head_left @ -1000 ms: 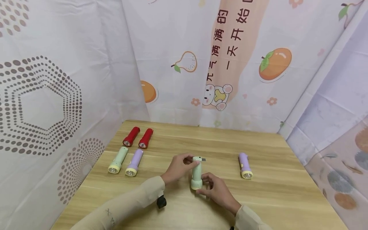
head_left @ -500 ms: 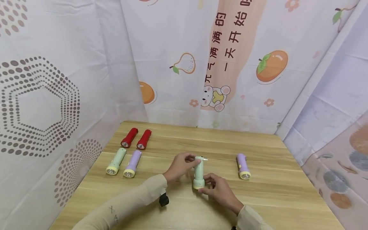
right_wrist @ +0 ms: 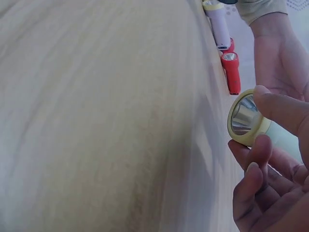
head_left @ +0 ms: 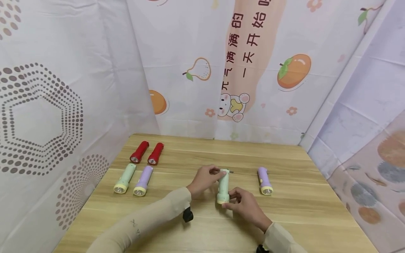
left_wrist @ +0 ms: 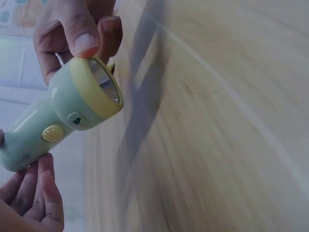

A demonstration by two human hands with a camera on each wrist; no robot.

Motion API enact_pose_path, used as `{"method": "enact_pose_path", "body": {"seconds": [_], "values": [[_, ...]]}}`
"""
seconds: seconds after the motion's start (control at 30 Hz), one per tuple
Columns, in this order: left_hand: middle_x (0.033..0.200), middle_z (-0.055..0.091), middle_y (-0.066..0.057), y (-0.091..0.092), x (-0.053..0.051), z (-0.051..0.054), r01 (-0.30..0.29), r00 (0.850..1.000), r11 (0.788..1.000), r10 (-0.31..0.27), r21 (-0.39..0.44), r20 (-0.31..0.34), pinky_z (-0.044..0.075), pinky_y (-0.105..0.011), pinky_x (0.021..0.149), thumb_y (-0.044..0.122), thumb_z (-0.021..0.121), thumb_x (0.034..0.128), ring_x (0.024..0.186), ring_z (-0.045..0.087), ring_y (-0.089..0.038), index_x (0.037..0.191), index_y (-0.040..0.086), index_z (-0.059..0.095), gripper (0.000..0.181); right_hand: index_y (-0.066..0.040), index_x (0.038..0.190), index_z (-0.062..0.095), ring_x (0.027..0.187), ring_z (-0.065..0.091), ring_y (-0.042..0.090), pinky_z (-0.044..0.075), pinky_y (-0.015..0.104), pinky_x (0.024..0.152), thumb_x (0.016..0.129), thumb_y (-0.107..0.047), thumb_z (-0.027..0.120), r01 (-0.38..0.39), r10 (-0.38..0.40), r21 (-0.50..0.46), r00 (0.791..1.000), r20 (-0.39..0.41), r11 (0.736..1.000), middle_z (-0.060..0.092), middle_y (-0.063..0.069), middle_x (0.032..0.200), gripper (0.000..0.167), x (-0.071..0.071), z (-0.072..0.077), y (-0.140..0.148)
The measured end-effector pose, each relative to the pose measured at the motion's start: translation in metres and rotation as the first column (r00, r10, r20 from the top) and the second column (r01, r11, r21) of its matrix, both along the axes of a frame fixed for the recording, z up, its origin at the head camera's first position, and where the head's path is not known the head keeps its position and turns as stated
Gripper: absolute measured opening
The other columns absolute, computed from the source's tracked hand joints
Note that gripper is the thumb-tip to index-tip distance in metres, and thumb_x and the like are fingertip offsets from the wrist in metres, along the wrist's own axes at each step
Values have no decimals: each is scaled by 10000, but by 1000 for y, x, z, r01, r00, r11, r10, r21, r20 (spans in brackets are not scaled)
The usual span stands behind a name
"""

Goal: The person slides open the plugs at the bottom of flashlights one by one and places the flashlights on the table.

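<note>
While the left hand (head_left: pixel 206 180) pinches its tail (left_wrist: pixel 12 158) and the right hand (head_left: pixel 248 204) its rim (left_wrist: pixel 88 93), fingers curled, the green torch (head_left: pixel 223 186) is held left of the lone purple torch (head_left: pixel 264 180); likely light, stiff and slick, best gripped round the barrel (left_wrist: pixel 35 128).

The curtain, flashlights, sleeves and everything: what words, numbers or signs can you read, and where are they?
"元气满满的": back curtain.
"一天开始": same curtain; next character cut off.
"X"-like mark: left sleeve; letters beside it unclear.
Held green flashlight: dark emblem and print, too small to read.
</note>
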State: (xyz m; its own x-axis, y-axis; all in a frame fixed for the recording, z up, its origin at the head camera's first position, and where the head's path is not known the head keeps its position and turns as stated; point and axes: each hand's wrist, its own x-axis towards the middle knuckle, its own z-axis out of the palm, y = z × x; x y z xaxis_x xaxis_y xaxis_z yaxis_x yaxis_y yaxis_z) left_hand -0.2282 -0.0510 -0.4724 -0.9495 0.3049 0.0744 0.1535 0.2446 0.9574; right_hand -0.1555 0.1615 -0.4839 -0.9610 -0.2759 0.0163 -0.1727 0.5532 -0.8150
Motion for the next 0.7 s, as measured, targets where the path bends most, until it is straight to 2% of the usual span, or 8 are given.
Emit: {"method": "enact_pose_path", "body": {"seconds": [0.2,0.4,0.57,0.7], "values": [[1067,700,16,13,-7,-1,-6,1000,1000,5,28,30,572,-355,813,504,724,943,953,670,-152,1209,123,705,465,-93,1046,676,908,674,178,531,294,701,778,-327,913,47,-45,-51,998,32,998,743,8,1012,428,-2,3,8],[1029,701,-2,26,-11,-2,-10,999,999,8,42,41,582,-349,778,455,734,951,900,679,-150,1175,95,702,426,-81,1054,669,935,684,171,536,313,742,779,-315,915,82,-79,-62,996,51,995,736,17,1026,437,-3,0,18],[1025,696,-15,36,-15,-5,-16,1000,999,15,35,23,586,-326,746,438,736,954,897,670,-148,1164,76,690,421,-52,1066,655,945,681,190,544,303,732,793,-282,908,102,-97,-76,992,75,992,723,47,1038,437,-4,-1,24],[1045,694,-6,42,-19,-7,-2,999,1000,1,25,34,580,-327,765,454,730,953,922,665,-146,1180,84,688,436,-29,1079,649,939,677,198,552,297,687,805,-256,900,107,-99,-92,991,89,990,719,65,1044,435,-4,0,29]]}}
